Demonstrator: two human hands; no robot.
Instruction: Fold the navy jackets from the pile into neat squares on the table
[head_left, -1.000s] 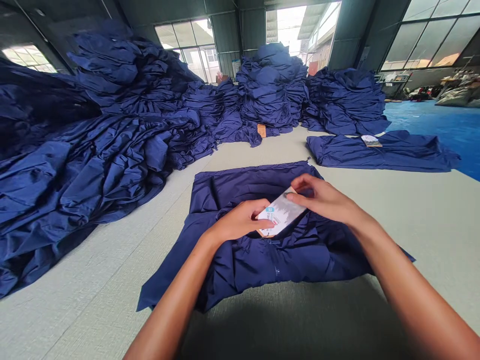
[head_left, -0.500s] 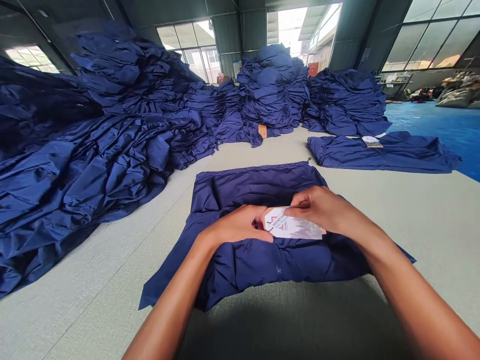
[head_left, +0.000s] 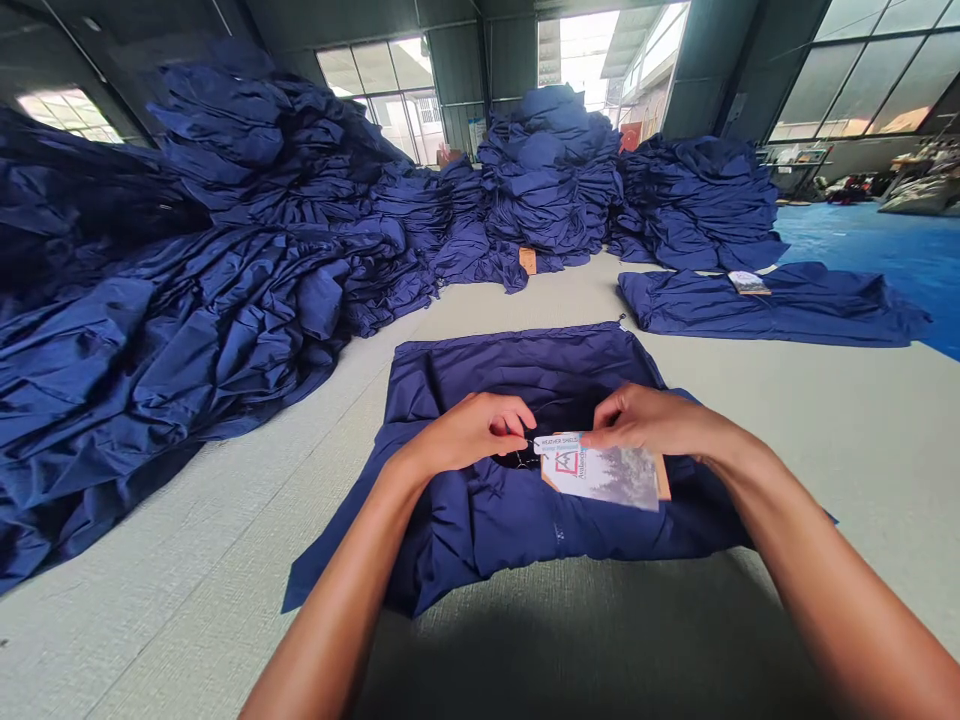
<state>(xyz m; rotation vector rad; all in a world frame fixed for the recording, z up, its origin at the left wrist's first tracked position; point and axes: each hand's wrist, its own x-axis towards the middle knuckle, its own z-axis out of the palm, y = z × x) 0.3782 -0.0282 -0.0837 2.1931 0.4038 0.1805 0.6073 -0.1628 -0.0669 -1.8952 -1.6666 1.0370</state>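
Note:
A navy blue garment lies spread flat on the grey floor mat in front of me. My right hand pinches the top edge of a white and brown hang tag that rests on the garment's middle. My left hand is curled just left of the tag, its fingertips pinched at a small dark loop or string by the tag's corner; what it grips is too small to name.
Tall heaps of navy garments fill the left and the back. Another flat garment with its own tag lies at the right. A blue floor area stretches far right. Grey mat lies near me.
The tag was held tilted between both hands, then turned level and lowered to the right. My left hand let go of the tag's face and now pinches at its left corner.

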